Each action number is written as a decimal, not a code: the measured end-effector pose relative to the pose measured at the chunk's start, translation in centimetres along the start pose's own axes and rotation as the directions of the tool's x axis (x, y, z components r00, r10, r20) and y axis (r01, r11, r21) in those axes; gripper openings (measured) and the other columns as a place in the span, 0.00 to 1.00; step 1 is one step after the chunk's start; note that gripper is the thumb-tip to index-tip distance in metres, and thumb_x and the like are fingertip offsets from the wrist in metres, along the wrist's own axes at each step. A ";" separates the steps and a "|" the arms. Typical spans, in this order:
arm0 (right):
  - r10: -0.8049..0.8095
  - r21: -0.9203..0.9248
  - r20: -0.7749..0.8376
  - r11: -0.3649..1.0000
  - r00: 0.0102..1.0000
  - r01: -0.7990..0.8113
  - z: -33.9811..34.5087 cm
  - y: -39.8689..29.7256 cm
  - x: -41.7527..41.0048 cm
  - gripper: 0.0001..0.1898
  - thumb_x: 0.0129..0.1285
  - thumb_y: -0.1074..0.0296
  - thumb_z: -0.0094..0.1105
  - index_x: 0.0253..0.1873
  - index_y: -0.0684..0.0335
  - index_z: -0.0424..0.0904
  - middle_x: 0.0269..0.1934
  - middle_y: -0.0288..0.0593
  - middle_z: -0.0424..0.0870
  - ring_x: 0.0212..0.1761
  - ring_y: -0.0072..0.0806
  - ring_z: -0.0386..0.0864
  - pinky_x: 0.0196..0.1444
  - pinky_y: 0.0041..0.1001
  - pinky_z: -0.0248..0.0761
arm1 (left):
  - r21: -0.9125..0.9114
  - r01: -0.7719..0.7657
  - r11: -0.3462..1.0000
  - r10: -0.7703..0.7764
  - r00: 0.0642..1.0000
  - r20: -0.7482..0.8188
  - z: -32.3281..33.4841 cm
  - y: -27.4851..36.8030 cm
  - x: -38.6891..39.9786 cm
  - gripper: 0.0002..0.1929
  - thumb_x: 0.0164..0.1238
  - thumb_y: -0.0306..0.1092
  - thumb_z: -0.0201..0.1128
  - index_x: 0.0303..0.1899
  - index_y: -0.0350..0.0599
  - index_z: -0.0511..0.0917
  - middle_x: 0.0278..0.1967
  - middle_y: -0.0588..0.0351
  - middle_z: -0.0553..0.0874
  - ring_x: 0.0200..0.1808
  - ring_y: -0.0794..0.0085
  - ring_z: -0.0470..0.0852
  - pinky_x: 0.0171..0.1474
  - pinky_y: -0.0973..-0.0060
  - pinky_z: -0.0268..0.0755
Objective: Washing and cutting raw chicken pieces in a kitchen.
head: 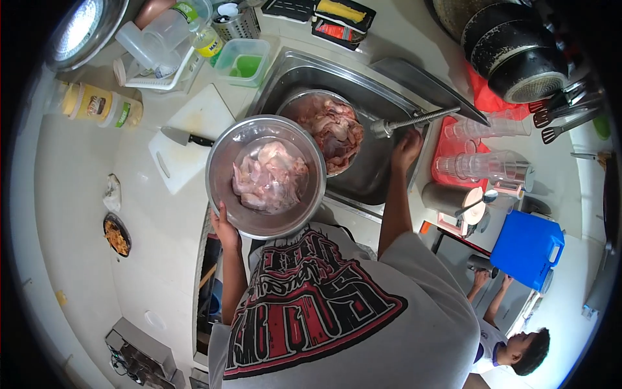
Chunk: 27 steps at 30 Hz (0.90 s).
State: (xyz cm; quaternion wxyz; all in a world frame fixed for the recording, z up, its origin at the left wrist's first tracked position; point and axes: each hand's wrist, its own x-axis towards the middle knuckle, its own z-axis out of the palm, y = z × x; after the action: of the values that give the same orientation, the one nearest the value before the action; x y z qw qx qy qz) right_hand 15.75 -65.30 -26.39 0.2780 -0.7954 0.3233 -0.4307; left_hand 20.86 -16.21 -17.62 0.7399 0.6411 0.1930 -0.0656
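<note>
My left hand [225, 227] grips the rim of a large stainless steel bowl [221, 160], which is tilted slightly in front of my shirt. Inside lie pieces of raw chicken [269, 177] in water. Behind it, a second metal bowl [290, 103] with more raw meat [335, 131] stands in the steel sink [371, 175], partly covered by the nearer bowl. My right hand [408, 148] is at the sink's right side, just below the flexible faucet [413, 120]. Its fingers curl away from view, so whether they hold anything is unclear.
A kitchen knife [187, 137] lies across a white cutting board [182, 167] to the left. Plastic cups [478, 165] stand on a red tray [440, 141] at right, near a blue case [525, 250]. Several pans [527, 73] hang beyond. Another person [510, 350] works at lower right.
</note>
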 end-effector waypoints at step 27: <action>-0.237 0.188 0.678 0.971 0.695 0.147 2.4 -8.1 -9.9 0.18 0.55 0.65 0.63 0.51 0.61 0.74 0.43 0.44 0.79 0.46 0.42 0.76 0.48 0.42 0.67 | -0.079 0.051 0.996 -0.052 0.999 -0.007 -0.4 -0.7 0.6 0.23 0.67 0.40 0.55 0.58 0.36 0.66 0.51 0.48 0.77 0.50 0.64 0.77 0.56 0.70 0.66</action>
State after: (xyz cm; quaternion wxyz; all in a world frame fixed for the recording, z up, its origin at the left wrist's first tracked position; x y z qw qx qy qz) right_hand 15.95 -52.30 -26.69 0.3794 -0.9100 0.0837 -0.1450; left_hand 21.13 -15.87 -18.49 0.7619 0.6063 0.2152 -0.0742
